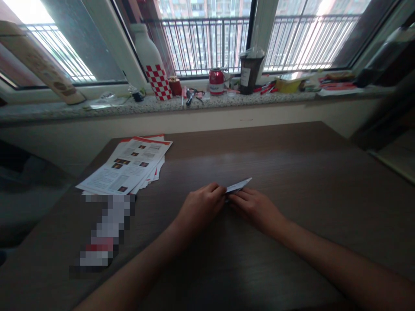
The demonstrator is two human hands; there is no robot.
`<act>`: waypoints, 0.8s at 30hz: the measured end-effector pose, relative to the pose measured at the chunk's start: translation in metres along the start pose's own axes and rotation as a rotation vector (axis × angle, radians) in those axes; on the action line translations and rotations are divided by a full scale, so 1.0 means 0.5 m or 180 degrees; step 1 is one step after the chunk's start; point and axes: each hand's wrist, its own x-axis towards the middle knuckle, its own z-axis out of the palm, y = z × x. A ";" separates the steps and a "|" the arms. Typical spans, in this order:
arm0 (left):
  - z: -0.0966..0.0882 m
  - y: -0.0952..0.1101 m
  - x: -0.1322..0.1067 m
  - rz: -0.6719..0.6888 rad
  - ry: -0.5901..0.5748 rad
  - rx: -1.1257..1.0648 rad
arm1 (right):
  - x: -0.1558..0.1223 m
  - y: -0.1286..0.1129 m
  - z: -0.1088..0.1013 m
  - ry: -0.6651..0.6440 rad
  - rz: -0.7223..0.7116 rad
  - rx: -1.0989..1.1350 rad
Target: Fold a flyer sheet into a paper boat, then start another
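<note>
On the dark wooden table (292,172) both my hands meet over a small folded piece of white paper (239,185). My left hand (202,206) is curled, its fingertips pinching the paper's near left end. My right hand (254,208) lies beside it with its fingers pressed down on the paper's lower edge. Only the paper's pointed far tip shows beyond my fingers; the rest is hidden under them.
A stack of printed leaflets (129,166) lies at the table's left, with a blurred-out flat object (103,229) below it. The granite windowsill (97,108) behind holds a red-checked white bottle (152,60), a red can (216,81), a dark cup (249,71), pens and clutter.
</note>
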 end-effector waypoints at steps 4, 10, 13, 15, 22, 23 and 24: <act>-0.002 -0.006 0.012 -0.0208 -0.0038 -0.0166 | -0.001 0.003 0.000 0.0002 -0.0074 -0.0001; 0.007 -0.024 0.015 -0.0393 0.0243 -0.0578 | -0.002 0.003 -0.001 -0.0057 -0.0118 -0.0042; 0.016 -0.028 0.013 -0.0343 0.0320 -0.0927 | -0.001 0.001 -0.006 -0.0097 -0.0082 -0.0018; 0.022 -0.029 0.010 -0.0244 0.0358 -0.1182 | -0.001 0.001 -0.008 -0.0093 -0.0065 0.0042; 0.029 -0.028 0.001 -0.0208 0.0477 -0.1863 | -0.004 0.007 -0.008 -0.0008 -0.0061 0.0351; 0.028 -0.028 0.000 -0.0252 0.0518 -0.1941 | -0.005 0.008 -0.009 0.0038 -0.0028 0.0479; 0.027 -0.028 -0.001 -0.0297 0.0558 -0.2028 | -0.006 0.009 -0.010 0.0088 -0.0003 0.0650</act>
